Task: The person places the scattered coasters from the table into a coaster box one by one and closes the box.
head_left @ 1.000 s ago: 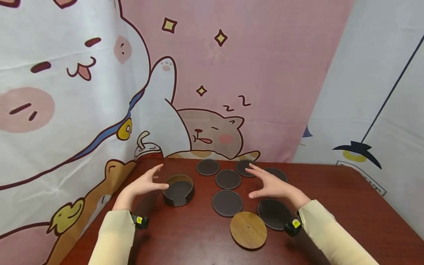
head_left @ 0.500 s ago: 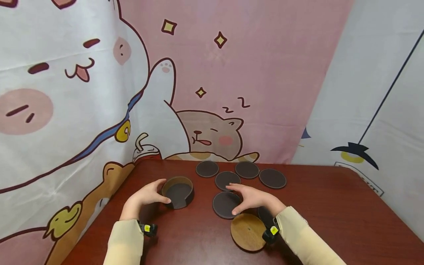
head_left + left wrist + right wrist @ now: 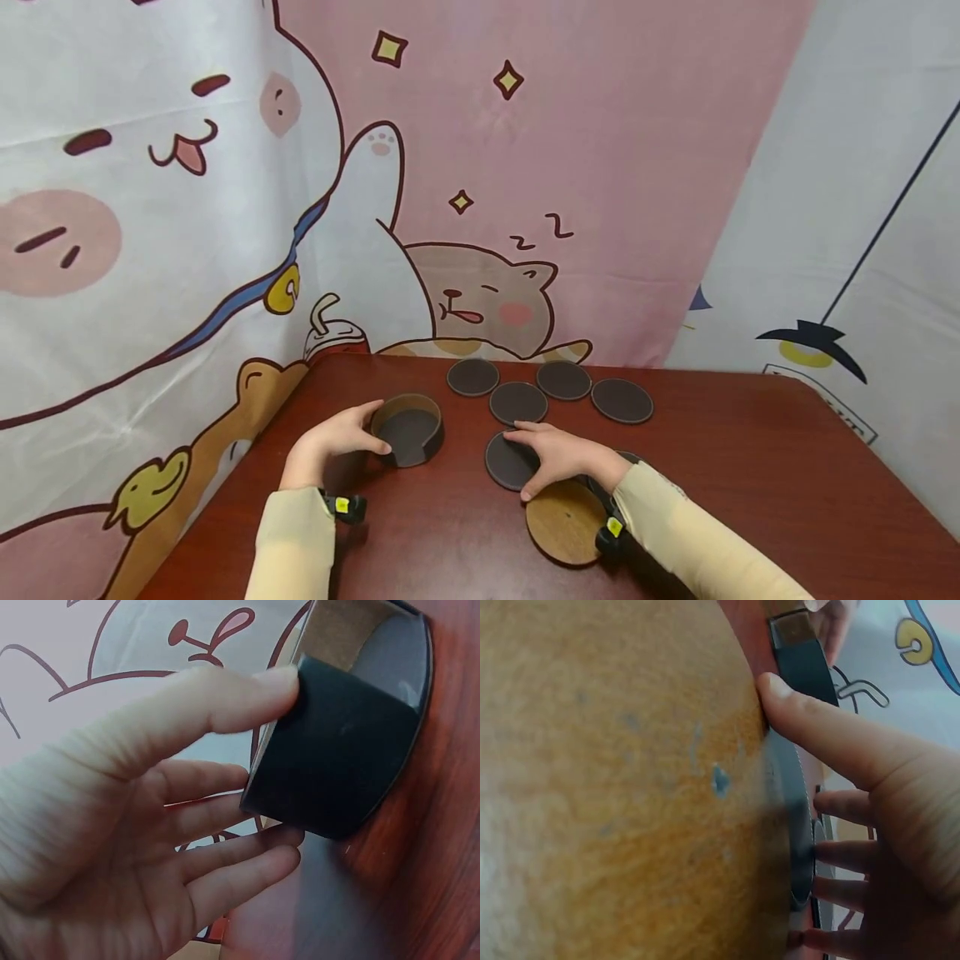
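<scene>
In the head view my left hand (image 3: pixel 341 437) holds the left side of a round, dark coaster holder (image 3: pixel 431 442) with a brown inside and a gap in its front wall. The left wrist view shows my thumb on the top of its dark wall (image 3: pixel 341 742), the other fingers behind and below. My right hand (image 3: pixel 562 457) spans a dark round coaster (image 3: pixel 501 462), thumb at its near edge and fingertips at its far edge. The coaster lies flat, partly hidden under the hand. Below that hand is a wooden disc (image 3: pixel 558 529), large in the right wrist view.
Dark coasters lie farther back: one at far left (image 3: pixel 473 377), one in the middle (image 3: pixel 518 404), and two at right, a nearer one (image 3: pixel 622 401) and a farther one (image 3: pixel 564 380). Another is mostly hidden under my right wrist. A cartoon curtain (image 3: pixel 615 167) hangs behind the reddish-brown table (image 3: pixel 750 467).
My right hand has moved left and down from above the right-hand coasters to the coaster near the middle. The left hand has moved right and down onto the holder.
</scene>
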`<state>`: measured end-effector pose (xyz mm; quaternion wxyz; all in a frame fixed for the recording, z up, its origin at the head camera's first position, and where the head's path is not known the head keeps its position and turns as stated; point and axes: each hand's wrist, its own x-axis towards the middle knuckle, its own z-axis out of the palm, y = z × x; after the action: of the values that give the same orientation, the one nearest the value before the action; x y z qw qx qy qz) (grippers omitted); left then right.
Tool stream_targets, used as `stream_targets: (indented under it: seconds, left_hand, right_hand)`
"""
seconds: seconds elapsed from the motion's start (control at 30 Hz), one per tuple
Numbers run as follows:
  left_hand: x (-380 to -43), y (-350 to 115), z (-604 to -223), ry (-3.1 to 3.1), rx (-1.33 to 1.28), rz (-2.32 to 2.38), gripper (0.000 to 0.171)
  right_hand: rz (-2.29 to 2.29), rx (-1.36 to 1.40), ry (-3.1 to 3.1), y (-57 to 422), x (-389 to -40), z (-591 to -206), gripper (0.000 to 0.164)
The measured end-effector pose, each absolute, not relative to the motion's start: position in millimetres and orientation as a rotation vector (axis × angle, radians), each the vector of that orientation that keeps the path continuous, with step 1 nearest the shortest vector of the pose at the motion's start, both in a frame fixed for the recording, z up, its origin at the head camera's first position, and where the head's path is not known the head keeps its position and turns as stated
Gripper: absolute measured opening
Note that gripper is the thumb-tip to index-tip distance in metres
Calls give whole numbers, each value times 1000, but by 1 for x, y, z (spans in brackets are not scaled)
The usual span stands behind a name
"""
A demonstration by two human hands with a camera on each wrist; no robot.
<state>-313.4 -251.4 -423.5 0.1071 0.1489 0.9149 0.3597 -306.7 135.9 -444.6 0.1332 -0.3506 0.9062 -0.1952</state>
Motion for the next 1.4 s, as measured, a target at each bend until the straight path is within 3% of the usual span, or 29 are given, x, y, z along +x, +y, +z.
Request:
stream_targets:
  seconds: [1.0,1.4]
  left_hand:
    - [-313,-250,-426,2613,455,1165,96]
    - [-314,-255,-425,2588,429,1204,96]
  right_hand:
    - [-621,-1124,2748,133,-318,-460,91]
    - [-700,-1168,2808,134,-330,-443,91]
